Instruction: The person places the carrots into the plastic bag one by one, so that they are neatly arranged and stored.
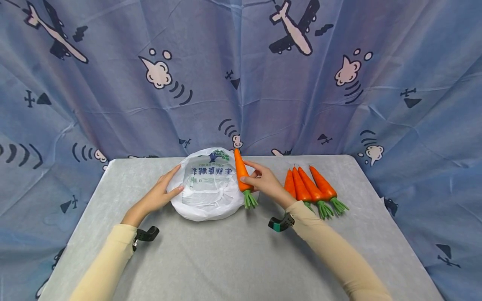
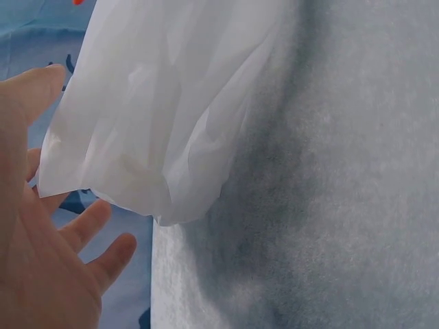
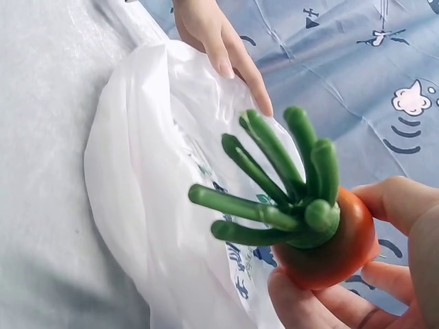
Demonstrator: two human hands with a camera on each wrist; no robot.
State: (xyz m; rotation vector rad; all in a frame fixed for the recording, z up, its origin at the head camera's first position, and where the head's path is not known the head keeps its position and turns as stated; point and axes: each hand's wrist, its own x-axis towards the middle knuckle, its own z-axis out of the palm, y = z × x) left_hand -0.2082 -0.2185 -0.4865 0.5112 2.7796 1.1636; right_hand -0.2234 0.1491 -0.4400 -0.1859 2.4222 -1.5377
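A white plastic bag (image 1: 208,200) stands on the table with its mouth spread wide, dark blue and green print showing on its inner side. My left hand (image 1: 160,194) rests at the bag's left rim, fingers extended and thumb apart from them; in the left wrist view the left hand (image 2: 62,240) has fingertips right at the bag's edge. Between thumb and fingers, my right hand (image 1: 263,182) pinches an orange carrot (image 1: 241,169) near its thick end, over the bag's right rim. Its tip points away and its green stems (image 3: 274,192) face the right wrist camera.
Several more carrots (image 1: 320,184) lie side by side on the table right of the bag, partly behind my right forearm. The grey-white table (image 1: 211,259) ends at a blue patterned curtain (image 1: 211,83), which hangs along its back and sides.
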